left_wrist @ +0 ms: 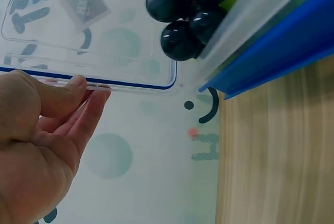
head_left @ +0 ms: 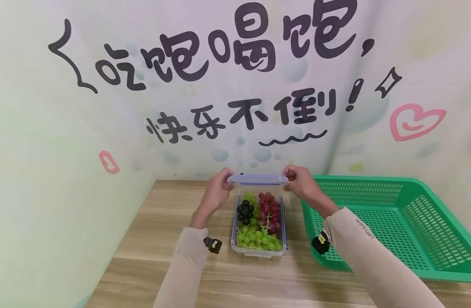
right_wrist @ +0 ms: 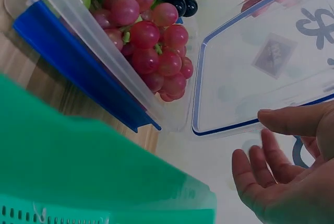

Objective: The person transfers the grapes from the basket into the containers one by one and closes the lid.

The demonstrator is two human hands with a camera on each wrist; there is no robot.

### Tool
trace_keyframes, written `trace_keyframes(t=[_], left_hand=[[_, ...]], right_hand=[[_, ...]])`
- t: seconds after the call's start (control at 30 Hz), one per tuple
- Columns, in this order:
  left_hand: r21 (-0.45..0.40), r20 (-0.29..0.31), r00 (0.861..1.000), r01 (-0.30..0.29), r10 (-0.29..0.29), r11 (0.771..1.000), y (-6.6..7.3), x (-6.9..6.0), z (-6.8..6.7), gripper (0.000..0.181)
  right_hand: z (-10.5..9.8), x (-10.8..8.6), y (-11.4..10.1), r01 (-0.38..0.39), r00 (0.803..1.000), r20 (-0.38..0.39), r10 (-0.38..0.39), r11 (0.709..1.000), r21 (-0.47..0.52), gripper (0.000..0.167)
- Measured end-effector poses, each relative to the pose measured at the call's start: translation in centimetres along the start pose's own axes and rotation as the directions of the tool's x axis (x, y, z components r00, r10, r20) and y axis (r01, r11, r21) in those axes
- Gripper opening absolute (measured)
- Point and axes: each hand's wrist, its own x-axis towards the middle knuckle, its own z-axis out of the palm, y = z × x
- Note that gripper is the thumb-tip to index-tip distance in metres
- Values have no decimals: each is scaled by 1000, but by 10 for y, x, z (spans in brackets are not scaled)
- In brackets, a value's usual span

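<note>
A clear container (head_left: 258, 253) with blue side flaps stands on the wooden table. In it lie green grapes (head_left: 258, 239), red grapes (head_left: 270, 209) and black grapes (head_left: 245, 211). Above its far end, a clear lid (head_left: 257, 179) with a blue seal is seen almost edge-on in the head view. My left hand (head_left: 219, 188) pinches the lid's left edge between thumb and fingers, plainly seen in the left wrist view. At the opposite edge is my right hand (head_left: 300, 183), its thumb on the lid and its bent fingers close below the rim.
A large green plastic basket (head_left: 424, 276) stands to the right of the container, partly behind my right forearm. Behind the table hangs a pale printed backdrop (head_left: 204, 158) with dark lettering. Wooden tabletop (head_left: 162, 226) shows left of the container.
</note>
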Motion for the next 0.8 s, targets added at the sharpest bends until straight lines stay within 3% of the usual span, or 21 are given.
trace_keyframes(t=[0.23, 0.43, 0.57, 0.8], left_hand=[[-11, 34, 999, -9, 9, 1000, -2, -4, 3, 32], [73, 107, 982, -161, 153, 984, -4, -7, 2, 55], [105, 118, 977, -191, 178, 976, -5, -10, 3, 62], [58, 123, 973, -201, 193, 978, -11, -17, 9, 49]], right_hand=[[1, -3, 5, -47, 996, 79, 40, 995, 89, 26], [1, -6, 7, -58, 992, 116, 47, 994, 97, 31], [2, -8, 6, -83, 988, 135, 70, 992, 94, 39], [11, -15, 7, -96, 989, 112, 95, 995, 5, 45]])
